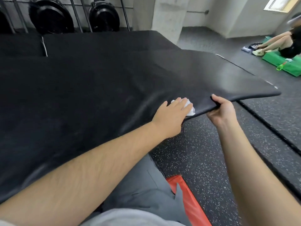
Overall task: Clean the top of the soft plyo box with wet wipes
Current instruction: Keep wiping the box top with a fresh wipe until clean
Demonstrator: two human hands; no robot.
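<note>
I see one big black soft plyo box (81,87). It fills the room from 9 o'clock across to 3 o'clock. Its top is dark and a little shiny.

There is one white wet wipe (191,110). It lies on the top of the box, close to the near edge, just right of the middle. The left hand (172,115) lies flat on the wipe. Its fingers are straight and press the wipe down on the box.

The right hand (223,111) is just beside it, at 3 o'clock. It grips the thin edge of the box top. The thumb is on top and the fingers curl under the edge.

Some small white marks (275,87) sit on the box edge at 3 o'clock. They are too blurry to read.

At 11 o'clock I count two round black weight plates (50,15), behind thin metal bars. One grey pillar (169,15) stands at 12 o'clock.

At 2 o'clock one other person (291,44) sits on one green mat (276,62), well apart from the box. One window (276,4) is above them.

The floor (203,152) is black with white specks. One orange-red strip (187,198) lies on it at 5 o'clock, next to grey trousers (146,185).
</note>
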